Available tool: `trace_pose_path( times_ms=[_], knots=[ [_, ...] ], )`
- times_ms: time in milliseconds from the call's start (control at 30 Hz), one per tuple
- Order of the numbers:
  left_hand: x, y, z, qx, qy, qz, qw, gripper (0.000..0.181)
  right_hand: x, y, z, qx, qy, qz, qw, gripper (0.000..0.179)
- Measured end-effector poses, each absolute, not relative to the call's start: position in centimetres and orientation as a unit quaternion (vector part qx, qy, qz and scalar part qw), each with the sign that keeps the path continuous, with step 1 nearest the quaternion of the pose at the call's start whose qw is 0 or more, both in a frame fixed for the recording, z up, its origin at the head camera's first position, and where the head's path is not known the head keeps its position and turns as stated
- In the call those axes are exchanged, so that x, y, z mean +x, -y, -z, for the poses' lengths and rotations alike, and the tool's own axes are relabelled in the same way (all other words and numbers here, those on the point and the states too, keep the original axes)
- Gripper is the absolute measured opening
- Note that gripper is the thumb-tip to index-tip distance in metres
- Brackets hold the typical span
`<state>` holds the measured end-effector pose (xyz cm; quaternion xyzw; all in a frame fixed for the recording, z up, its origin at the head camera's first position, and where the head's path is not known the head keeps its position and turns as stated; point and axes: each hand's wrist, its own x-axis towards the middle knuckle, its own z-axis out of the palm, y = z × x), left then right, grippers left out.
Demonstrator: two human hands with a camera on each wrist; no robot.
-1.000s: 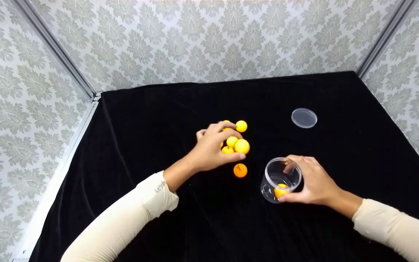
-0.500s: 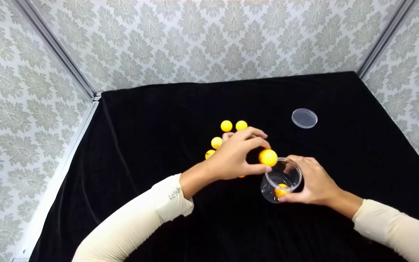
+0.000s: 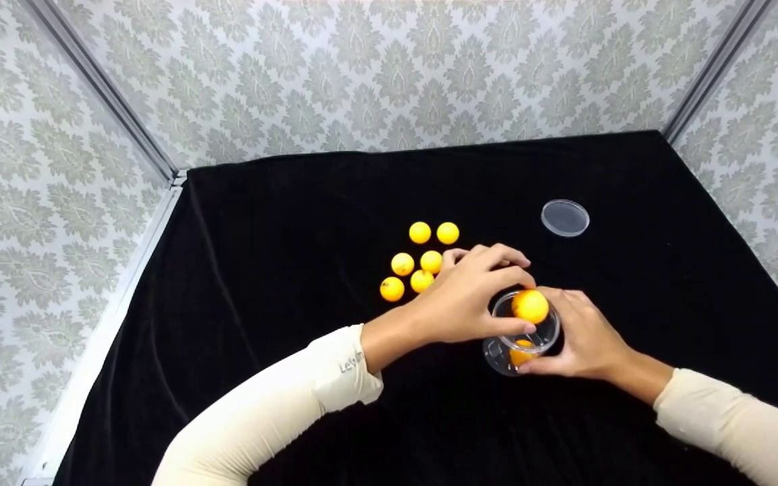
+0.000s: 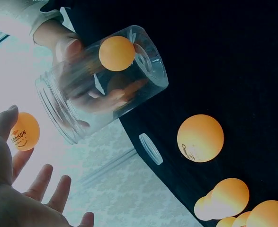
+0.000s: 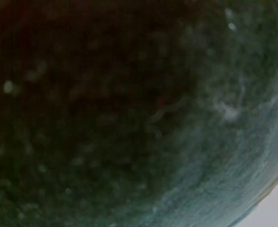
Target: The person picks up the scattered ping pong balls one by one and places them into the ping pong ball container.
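Between thumb and fingertips, my left hand [image 3: 467,300] pinches an orange ping-pong ball [image 3: 531,306] over the mouth of a clear plastic jar [image 3: 495,358]. Printed lettering shows on that held ball [image 4: 26,131] in the left wrist view, where it is just outside the jar's threaded rim. My right hand [image 3: 585,337] grips the jar from its right side, fingers behind and thumb in front. One orange ball [image 4: 117,53] lies inside near the jar's bottom. The right wrist view holds only a dark, blurred surface.
Several more yellow-orange ping-pong balls [image 3: 392,289] lie grouped on the black cloth [image 3: 294,223], left of and behind my left hand. A clear round lid [image 3: 565,218] lies flat behind the jar to the right. Patterned walls [image 3: 389,81] stand around the table.
My left hand has carried the ball rightward from the group of balls to over the jar's mouth. The right hand and jar have stayed in place.
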<state>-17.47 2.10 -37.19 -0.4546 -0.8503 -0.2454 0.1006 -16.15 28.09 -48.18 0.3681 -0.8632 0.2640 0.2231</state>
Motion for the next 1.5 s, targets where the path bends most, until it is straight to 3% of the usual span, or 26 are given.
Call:
trace_pose_path(
  times_ms=[633, 1500],
  knots=[
    [-17.4, -2.4, 37.4, -0.447, 0.858, 0.230, 0.109, 0.052, -16.2, -28.2, 48.5, 0.376, 0.854, -0.262, 0.248, 0.111],
    [-18.5, 0.6, 38.1, -0.409, 0.864, 0.272, 0.111, 0.050, -16.3, -28.1, 48.0, 0.368, 0.865, -0.265, 0.217, 0.104]
  ],
)
